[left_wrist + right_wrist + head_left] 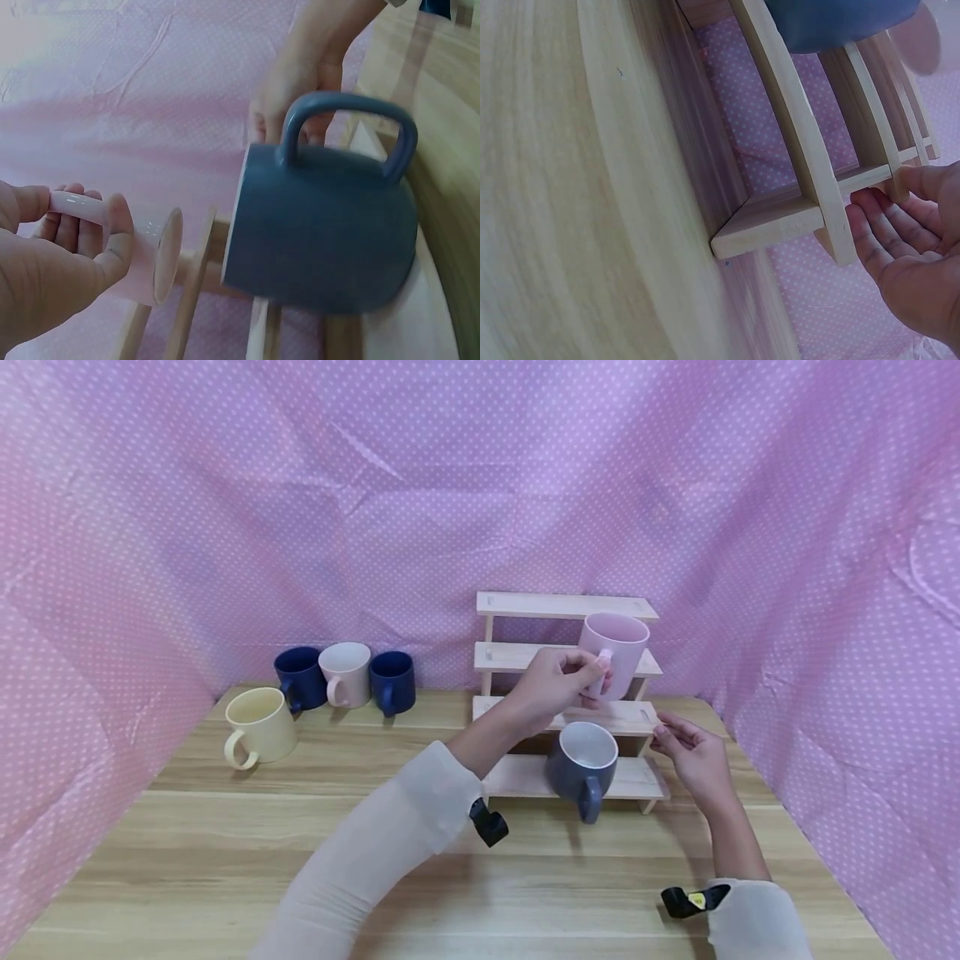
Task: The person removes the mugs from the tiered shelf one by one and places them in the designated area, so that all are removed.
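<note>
Head view: grey mug [572, 774] shows pale interior [588, 745]; left hand [553, 685] pinches pink mug [628, 652], at its two o'clock, by the handle [79, 206]; right hand [699, 760] pinches wooden rack [517, 657].

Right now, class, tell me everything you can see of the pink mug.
The pink mug is plain, with a glossy, ceramic-looking surface, a round open rim and one looped handle. The left hand grips that handle and holds the mug roughly upright, in front of the upper shelves of the wooden rack in the head view. Its base shows in the left wrist view; whether the mug touches a shelf is unclear.
</note>
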